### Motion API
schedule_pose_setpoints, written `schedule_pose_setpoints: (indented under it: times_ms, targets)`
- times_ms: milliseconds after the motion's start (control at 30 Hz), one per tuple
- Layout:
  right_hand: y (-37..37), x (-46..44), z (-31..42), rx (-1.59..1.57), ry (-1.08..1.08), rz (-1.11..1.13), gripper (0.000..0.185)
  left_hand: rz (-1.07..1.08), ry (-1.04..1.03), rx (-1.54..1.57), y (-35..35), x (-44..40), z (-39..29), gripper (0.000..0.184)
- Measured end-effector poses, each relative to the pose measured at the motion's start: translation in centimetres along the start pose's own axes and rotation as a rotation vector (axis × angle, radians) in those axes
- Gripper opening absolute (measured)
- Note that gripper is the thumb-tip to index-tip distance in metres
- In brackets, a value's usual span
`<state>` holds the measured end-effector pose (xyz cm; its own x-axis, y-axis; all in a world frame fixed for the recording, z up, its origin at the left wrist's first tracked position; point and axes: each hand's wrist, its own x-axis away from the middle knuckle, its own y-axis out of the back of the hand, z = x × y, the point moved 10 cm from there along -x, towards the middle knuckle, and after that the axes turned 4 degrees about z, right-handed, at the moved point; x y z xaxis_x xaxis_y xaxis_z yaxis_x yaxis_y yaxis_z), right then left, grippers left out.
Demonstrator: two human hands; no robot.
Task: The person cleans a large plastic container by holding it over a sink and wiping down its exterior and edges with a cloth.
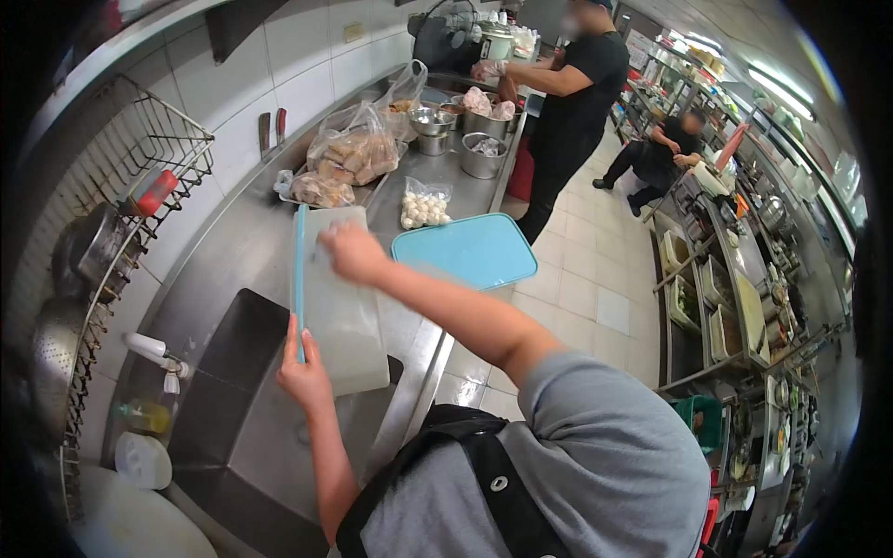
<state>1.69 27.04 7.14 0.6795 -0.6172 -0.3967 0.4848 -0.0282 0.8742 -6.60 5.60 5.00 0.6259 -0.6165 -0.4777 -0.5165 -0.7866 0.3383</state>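
A translucent plastic food container (349,344) with a light-blue rim is tipped on its side over the sink. My left hand (305,370) grips its blue rim at the near end, thumb and fingers on either side of the edge. On the container's upward-facing side, near the far end, rests my right hand (349,251), its fingers curled closed. Whatever those fingers may hold is hidden. Just beyond my right forearm, a light-blue lid (465,251) lies flat across the counter edge. A bag of white balls (426,206) sits beside the lid.
The steel sink (223,418) has a white faucet (158,353). Bagged food (358,153) and metal pots (484,156) stand farther along the counter. A wire rack (177,139) hangs at left. One person (581,102) stands by the counter; another (665,153) sits across the aisle near shelves.
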Motion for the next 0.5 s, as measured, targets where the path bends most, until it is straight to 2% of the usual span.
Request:
schedule_pose_setpoints:
  times_ms: [67, 100, 167, 200, 233, 267, 300, 367, 400, 433, 467, 500]
  targets:
    - [0.0, 4.3, 7.4, -0.051, 0.179, 0.082, 0.035, 0.013, 0.048, -0.083, 0.7, -0.7, 0.2, 0.031]
    - [0.2, 8.9, 5.0, -0.049, 0.117, 0.231, 0.036, 0.062, 0.143, -0.005, -1.5, 4.0, 0.1, 0.031]
    - [0.6, 6.5, 5.4, -0.161, 0.108, 0.232, 0.037, 0.045, 0.053, -0.006, -0.8, 2.0, 1.0, 0.031]
    - [-0.2, 2.7, 1.9, -0.084, 0.069, 0.102, 0.040, -0.064, -0.146, -0.001, 0.1, 0.7, 0.5, 0.030]
    - [-0.4, -0.6, -2.5, 0.027, -0.155, 0.184, 0.037, -0.043, -0.112, -0.030, 0.4, 0.0, 0.6, 0.030]
    - [0.0, -3.2, -6.3, 0.043, -0.103, 0.031, 0.034, -0.025, -0.069, -0.054, 0.5, -0.1, 0.5, 0.030]
    - [0.5, -4.8, -9.7, 0.100, -0.149, 0.003, 0.034, -0.014, -0.021, -0.064, 0.4, 0.0, 0.5, 0.030]
    - [3.1, -3.4, -7.5, 0.101, -0.072, -0.103, 0.035, 0.031, 0.096, -0.102, 0.5, 0.2, 1.0, 0.030]
    - [1.3, -1.7, -5.9, 0.123, -0.077, 0.037, 0.036, 0.059, 0.145, -0.110, 0.3, -0.1, 1.1, 0.030]
    - [0.0, 0.6, -4.1, 0.163, -0.072, 0.157, 0.036, 0.033, 0.108, -0.097, 0.1, -0.4, 0.6, 0.030]
    - [0.0, 3.1, -0.2, 0.169, 0.017, 0.246, 0.038, 0.002, 0.063, -0.082, 0.0, -0.3, 0.3, 0.030]
    - [0.8, 6.0, 3.9, 0.043, 0.212, 0.190, 0.034, -0.013, 0.025, -0.078, 0.0, -0.1, 0.5, 0.030]
